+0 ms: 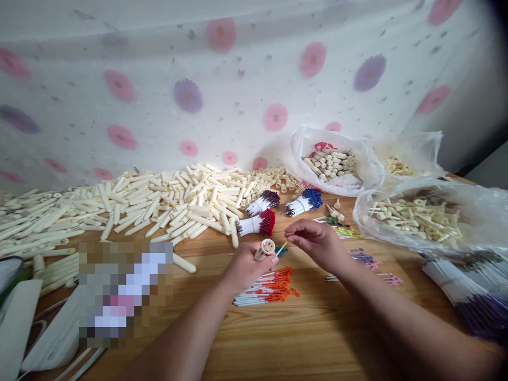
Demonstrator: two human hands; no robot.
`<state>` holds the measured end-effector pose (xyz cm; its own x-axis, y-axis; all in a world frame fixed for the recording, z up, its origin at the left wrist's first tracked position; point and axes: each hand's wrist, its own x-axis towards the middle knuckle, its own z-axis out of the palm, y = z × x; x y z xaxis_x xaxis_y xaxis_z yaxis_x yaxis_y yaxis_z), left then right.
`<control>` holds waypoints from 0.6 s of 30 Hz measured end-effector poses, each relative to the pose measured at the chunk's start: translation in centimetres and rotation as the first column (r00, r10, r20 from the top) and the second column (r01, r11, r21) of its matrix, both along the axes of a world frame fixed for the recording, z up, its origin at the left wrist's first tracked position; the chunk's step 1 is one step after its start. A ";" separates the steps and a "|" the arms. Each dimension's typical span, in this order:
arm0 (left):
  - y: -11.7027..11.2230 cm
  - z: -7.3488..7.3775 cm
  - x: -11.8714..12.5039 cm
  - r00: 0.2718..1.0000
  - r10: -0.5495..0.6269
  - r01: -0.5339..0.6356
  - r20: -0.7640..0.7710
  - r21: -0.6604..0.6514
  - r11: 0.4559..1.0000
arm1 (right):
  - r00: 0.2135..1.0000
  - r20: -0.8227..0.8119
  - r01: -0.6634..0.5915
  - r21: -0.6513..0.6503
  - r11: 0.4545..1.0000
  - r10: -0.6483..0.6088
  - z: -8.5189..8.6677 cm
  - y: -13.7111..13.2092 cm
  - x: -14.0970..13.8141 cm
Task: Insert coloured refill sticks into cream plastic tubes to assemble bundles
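Note:
My left hand (246, 267) is closed around a cream multicolour pen barrel (265, 248), its round open end facing up with small coloured bits around the rim. Between the fingertips of my right hand (319, 243) is a thin yellow stick, apparently a pen refill (281, 247); its lower end is close to the barrel, and whether it touches cannot be made out. Below my left hand lie orange-ended refills (270, 286). Teal-ended pieces (282, 251) show behind the barrel. Yellow (347, 233), purple (363, 257) and pink refills (389, 278) lie about my right forearm.
Banded refill bundles in red (257, 223), dark brown (263, 202) and blue (304, 202) stand behind my hands. Loose cream barrels (190, 203) heap at the back left. Plastic bags (367, 164) of parts sit right, above purple-ended bundles (468, 291). A pixelated patch (125, 296) covers something left.

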<state>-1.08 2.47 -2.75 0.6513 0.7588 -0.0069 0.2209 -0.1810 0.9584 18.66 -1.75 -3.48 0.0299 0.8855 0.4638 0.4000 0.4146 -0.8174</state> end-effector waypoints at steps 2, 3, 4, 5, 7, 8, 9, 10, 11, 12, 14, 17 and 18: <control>-0.1 -0.1 0.1 1.000 -0.003 0.003 0.007 -0.001 1.000 | 0.996 -0.067 -0.068 -0.040 0.997 0.065 -0.1 -0.2 -0.6; -0.1 -0.2 0.1 1.000 0.005 -0.004 0.019 -0.002 1.000 | 0.990 -0.109 -0.101 -0.058 0.993 0.094 -0.2 -0.2 -0.8; 0.0 -0.2 0.1 0.999 0.013 -0.013 0.031 -0.003 1.000 | 0.981 -0.159 -0.128 -0.076 0.989 0.115 -0.2 -0.3 -0.9; 0.0 -0.3 0.1 0.999 0.022 -0.022 0.039 -0.007 1.000 | 0.968 -0.217 -0.147 -0.089 0.985 0.124 -0.2 -0.3 -1.0; 0.0 -0.2 0.1 0.998 0.040 -0.040 0.051 -0.006 0.999 | 0.940 -0.324 -0.150 -0.105 0.983 0.108 -0.3 -0.3 -1.0; 0.1 -0.2 0.1 0.997 0.050 -0.050 0.053 -0.001 0.999 | 0.931 -0.352 -0.141 -0.115 0.983 0.092 -0.2 -0.3 -1.0; 0.1 -0.1 0.1 0.997 0.060 -0.060 0.054 0.005 0.998 | 0.932 -0.355 -0.126 -0.124 0.984 0.075 -0.2 -0.3 -1.0; 0.0 -0.1 0.1 0.996 0.069 -0.069 0.055 0.010 0.998 | 0.941 -0.332 -0.110 -0.130 0.985 0.061 0.0 -0.4 -1.1; 0.0 0.0 0.1 0.996 0.075 -0.076 0.058 0.015 0.997 | 0.957 -0.285 -0.099 -0.137 0.986 0.057 0.1 -0.5 -1.1; 0.0 0.0 0.1 0.995 0.077 -0.078 0.062 0.017 0.997 | 0.972 -0.228 -0.096 -0.145 0.985 0.061 0.3 -0.6 -1.3; -0.1 0.1 0.1 0.995 0.076 -0.078 0.069 0.021 0.997 | 0.986 -0.140 -0.111 -0.161 0.981 0.089 0.5 -0.8 -1.6; -0.2 0.2 0.0 0.996 0.066 -0.068 0.066 0.023 0.997 | 0.975 -0.197 -0.143 -0.182 0.973 0.106 0.5 -0.9 -2.2; -0.2 0.2 0.0 0.996 0.057 -0.059 0.065 0.029 0.998 | 0.966 -0.239 -0.144 -0.177 0.974 0.099 0.5 -0.9 -2.3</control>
